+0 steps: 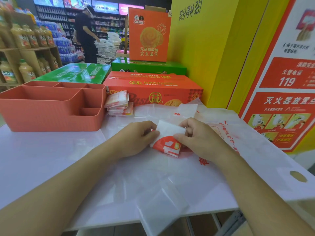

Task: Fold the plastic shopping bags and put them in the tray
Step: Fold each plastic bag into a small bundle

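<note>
head view: both hands pinch a small folded bag (pixel 167 141) just right of the tray (pixel 51 106), left hand (pixel 136 138) and right hand (pixel 201 138) at its edges. thin, slippery plastic likely springs open; hold the folded corners.

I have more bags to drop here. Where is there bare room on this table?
Bare table lies in front of the tray, left of the left hand, out to the near edge. The tray's compartments look empty too. Crowded: loose bags cover the middle and right, and folded bags fill the gap between tray and boxes.
</note>
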Demonstrator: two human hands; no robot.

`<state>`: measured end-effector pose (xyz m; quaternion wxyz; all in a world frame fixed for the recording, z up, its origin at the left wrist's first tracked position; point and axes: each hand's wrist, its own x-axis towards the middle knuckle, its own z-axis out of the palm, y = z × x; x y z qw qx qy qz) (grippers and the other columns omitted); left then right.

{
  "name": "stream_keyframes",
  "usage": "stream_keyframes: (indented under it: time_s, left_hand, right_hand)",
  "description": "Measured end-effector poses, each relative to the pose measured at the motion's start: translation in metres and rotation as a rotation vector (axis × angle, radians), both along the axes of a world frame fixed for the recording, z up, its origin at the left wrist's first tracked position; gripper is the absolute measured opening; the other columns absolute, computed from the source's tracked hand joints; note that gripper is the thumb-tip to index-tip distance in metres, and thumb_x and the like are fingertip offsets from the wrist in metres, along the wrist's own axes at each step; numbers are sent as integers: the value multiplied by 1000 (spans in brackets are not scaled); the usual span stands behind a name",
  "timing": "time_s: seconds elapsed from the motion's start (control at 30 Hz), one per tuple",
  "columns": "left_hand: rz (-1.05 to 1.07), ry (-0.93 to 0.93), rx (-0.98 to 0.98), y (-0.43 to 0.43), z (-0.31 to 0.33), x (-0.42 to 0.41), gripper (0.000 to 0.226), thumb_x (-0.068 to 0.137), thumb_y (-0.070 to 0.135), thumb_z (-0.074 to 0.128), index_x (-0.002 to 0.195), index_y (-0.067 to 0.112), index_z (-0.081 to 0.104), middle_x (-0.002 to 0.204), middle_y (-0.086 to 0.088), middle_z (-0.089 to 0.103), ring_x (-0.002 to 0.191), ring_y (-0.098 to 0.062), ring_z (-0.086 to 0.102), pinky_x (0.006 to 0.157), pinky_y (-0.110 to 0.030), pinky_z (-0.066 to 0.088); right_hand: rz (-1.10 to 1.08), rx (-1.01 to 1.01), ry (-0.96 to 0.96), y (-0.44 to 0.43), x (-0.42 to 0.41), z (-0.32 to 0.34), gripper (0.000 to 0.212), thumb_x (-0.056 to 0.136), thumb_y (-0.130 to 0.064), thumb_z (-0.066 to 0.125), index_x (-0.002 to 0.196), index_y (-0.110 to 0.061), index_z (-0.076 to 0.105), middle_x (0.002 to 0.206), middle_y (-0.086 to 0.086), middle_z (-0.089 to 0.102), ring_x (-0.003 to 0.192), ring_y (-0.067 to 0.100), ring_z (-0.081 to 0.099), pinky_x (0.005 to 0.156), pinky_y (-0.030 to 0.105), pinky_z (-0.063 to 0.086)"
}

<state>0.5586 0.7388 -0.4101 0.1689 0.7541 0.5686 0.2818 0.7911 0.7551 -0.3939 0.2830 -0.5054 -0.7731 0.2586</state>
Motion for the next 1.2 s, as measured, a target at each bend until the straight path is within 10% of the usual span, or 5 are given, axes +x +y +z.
stream_keyframes:
  time_s: [0.3, 0.63, 0.87, 1.2]
  left_hand:
    - [32, 191, 124, 2, -4, 4, 32, 95, 46, 59, 126, 37, 62, 89, 19, 53, 83, -6, 51, 93, -43, 45]
    - [-96, 396, 162, 3, -8, 11, 37, 105, 43, 38, 140, 45, 52, 151, 28, 41, 128, -14, 41, 94, -37, 32]
    - [-117, 527, 13, -2, -2, 9, 49, 102, 59, 27, 150, 50, 30, 156, 33, 26, 141, -4, 24, 105, -36, 19]
    - [-115, 505, -12, -5, 0, 10, 53, 99, 64, 30, 150, 51, 29, 157, 33, 23, 142, -4, 21, 102, -32, 13]
  right_hand:
    - [-89, 17, -209, 5, 2, -4, 24, 88, -48, 72, 100, -33, 58, 85, -13, 63, 81, 4, 60, 71, 31, 49]
    - [67, 146, -313, 2, -1, -5, 31, 97, -38, 64, 128, -35, 66, 114, -15, 47, 101, 4, 50, 88, 25, 42]
    - [109, 19, -518, -2, -1, -1, 72, 85, -75, 52, 145, -36, 48, 128, -16, 37, 127, 12, 32, 111, 40, 35]
    - [151, 45, -559, -8, 1, 3, 73, 83, -77, 54, 145, -40, 45, 133, -17, 34, 131, 11, 26, 110, 36, 29]
